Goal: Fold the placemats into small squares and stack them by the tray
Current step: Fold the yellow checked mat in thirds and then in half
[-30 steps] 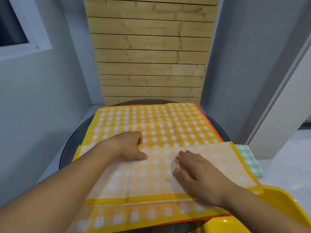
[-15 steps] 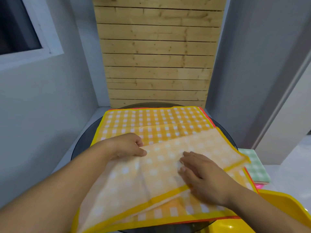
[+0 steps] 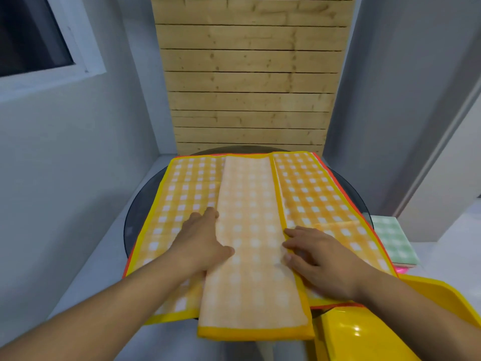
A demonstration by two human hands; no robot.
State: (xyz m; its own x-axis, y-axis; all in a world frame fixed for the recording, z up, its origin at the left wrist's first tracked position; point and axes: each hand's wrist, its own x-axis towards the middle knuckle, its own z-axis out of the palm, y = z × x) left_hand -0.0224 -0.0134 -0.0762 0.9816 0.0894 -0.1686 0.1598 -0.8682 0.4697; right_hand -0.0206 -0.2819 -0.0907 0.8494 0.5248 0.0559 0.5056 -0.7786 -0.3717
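placemat strip (image 3: 252, 225) points straight away; left hand (image 3: 200, 246) pinches it, right hand (image 3: 322, 261) presses flat.

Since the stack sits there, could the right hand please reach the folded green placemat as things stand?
Probably yes: the folded green placemat lies uncovered just to the right of the right hand, with nothing standing between them.
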